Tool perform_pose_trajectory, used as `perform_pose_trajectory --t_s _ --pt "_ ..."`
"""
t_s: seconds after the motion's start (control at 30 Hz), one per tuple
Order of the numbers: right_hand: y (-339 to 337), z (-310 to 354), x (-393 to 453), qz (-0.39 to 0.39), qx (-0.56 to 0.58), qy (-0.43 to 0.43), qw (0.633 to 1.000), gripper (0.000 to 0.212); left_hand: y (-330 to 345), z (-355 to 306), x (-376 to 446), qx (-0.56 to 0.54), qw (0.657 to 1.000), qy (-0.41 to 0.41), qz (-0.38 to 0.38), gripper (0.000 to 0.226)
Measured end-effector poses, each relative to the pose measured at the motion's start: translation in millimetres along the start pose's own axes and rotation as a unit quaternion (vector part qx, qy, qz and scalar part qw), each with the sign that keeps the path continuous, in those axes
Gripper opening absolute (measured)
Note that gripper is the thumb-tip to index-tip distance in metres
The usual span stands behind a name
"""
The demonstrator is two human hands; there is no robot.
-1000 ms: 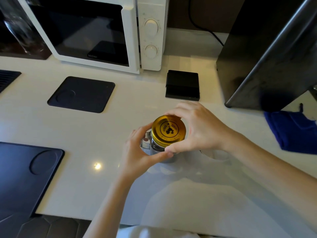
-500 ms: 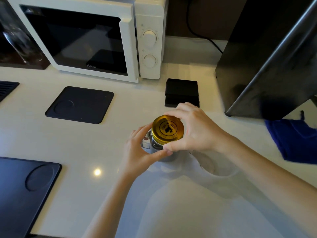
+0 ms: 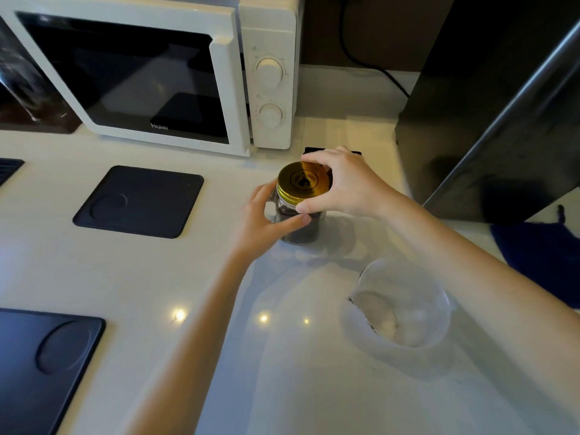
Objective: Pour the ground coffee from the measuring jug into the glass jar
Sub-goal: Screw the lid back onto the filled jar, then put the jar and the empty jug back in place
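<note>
The glass jar (image 3: pixel 298 221) stands upright on the worktop (image 3: pixel 219 277), toward its back edge and just in front of the microwave (image 3: pixel 150 73). Dark ground coffee shows through its wall, so the pour looks already done. The gold lid (image 3: pixel 303 181) sits on its mouth. The right hand (image 3: pixel 348 183) curls over the lid from the right, thumb and fingertips closed on its ribbed rim, a grip that suits turning it. The left hand (image 3: pixel 266 221) wraps the jar's body from the left, thumb across the front and fingers behind, most likely to keep the jar from spinning while the lid is worked. I cannot tell whether the lid is being tightened or loosened.

The measuring jug (image 3: pixel 405 302), clear plastic, sits near the front right of the worktop, under the right forearm and well apart from the jar. It looks nearly empty, with a few dark grains along its spout.

2 black mats lie left of the jar, 1 (image 3: pixel 139 200) near the microwave and 1 (image 3: pixel 40 365) at the front left corner. A small black box (image 3: pixel 314 150) sits just behind the right hand, and a dark appliance (image 3: pixel 486 120) stands at the right. A blue cloth (image 3: pixel 539 259) lies by the right edge. Nothing crowds either hand.
</note>
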State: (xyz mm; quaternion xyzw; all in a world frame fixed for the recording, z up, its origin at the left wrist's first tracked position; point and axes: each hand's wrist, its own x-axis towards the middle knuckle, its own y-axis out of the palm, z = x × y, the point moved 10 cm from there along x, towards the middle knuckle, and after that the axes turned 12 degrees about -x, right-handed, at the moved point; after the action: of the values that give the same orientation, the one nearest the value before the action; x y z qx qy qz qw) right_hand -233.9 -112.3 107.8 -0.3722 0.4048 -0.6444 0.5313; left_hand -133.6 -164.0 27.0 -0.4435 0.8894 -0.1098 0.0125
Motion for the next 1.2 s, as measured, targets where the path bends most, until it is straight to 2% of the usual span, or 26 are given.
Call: perform_pose_trajectory --t_s 0.33,0.57,0.67,0.77,0.83,0.93,1.03,1.1,1.2 --pt "2.3 -12.1 6.1 0.000 0.021 0.014 1.000 0.075 9.7 3.3 11.7 -0.015 1.000 -0.004 0.025 0.078" --pt "0.5 -16.5 -4.8 -0.012 0.037 0.023 0.999 0.079 2.6 10.6 3.4 0.014 0.999 -0.035 -0.013 0.102" --pt "-13.0 -26.5 -22.1 -0.054 0.066 0.042 0.996 0.057 -8.2 7.3 -18.2 0.063 0.996 -0.020 -0.056 0.093" --pt "-32.7 -39.6 -53.8 -0.112 0.134 0.066 0.982 0.021 -15.8 -1.5 -47.7 0.190 0.977 0.035 -0.089 0.074" --pt "-40.7 -52.4 -82.3 -0.154 0.199 0.090 0.964 0.011 -11.8 0.8 -68.6 0.238 0.968 0.042 -0.068 0.065" --pt "-42.5 -80.4 -132.1 -0.251 0.281 0.158 0.913 0.021 0.9 11.7 -95.3 0.295 0.955 0.036 -0.015 0.065" --pt "-25.9 -110.0 -182.1 -0.331 0.325 0.261 0.846 0.030 14.3 29.9 -111.4 0.323 0.946 0.011 0.025 0.072" --pt "-9.8 -120.8 -206.1 -0.360 0.346 0.308 0.810 0.034 23.0 41.6 -119.2 0.332 0.942 -0.007 0.047 0.074" --pt "14.7 -120.8 -226.4 -0.368 0.353 0.350 0.786 0.031 28.3 48.9 -126.0 0.344 0.937 -0.016 0.049 0.073"
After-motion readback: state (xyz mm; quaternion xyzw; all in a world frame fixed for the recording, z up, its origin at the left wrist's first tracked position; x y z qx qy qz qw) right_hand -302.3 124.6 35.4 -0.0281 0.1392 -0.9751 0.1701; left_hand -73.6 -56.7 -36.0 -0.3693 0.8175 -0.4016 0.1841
